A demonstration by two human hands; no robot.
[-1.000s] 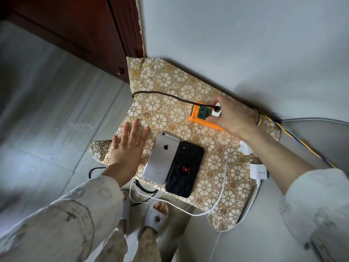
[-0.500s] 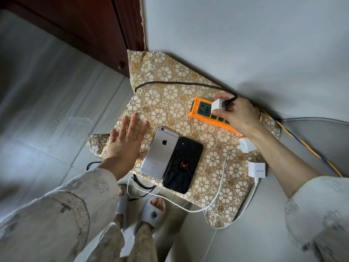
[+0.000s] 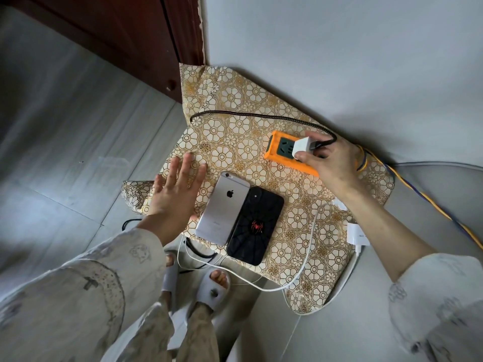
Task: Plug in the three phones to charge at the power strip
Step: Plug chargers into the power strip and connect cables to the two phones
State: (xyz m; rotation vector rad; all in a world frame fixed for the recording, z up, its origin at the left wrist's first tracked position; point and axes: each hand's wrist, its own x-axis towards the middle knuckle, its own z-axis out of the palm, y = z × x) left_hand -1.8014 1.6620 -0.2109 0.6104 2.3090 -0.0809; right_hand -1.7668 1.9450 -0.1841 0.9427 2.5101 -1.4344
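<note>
An orange power strip [image 3: 277,150] with a dark green socket face lies on a gold floral cloth [image 3: 235,131]. My right hand [image 3: 332,163] pinches a white charger plug [image 3: 303,146] with a black braided cable [image 3: 251,115], held at the strip's sockets. A silver phone [image 3: 222,207] and a black phone with a red spider [image 3: 254,226] lie face down side by side. My left hand [image 3: 175,194] rests flat, fingers spread, left of the silver phone and over something beneath it. A second white charger [image 3: 358,235] and its white cable [image 3: 300,270] lie at the right.
A grey wall runs behind the strip and a dark wooden door frame [image 3: 167,43] stands at the upper left. A yellow-and-blue cord [image 3: 418,194] leads off to the right. Loose cables hang over the cloth's front edge above my slippered feet [image 3: 209,286].
My right hand has lifted the white plug off the strip's far end and brought it back over the sockets. My left hand has stayed flat beside the silver phone.
</note>
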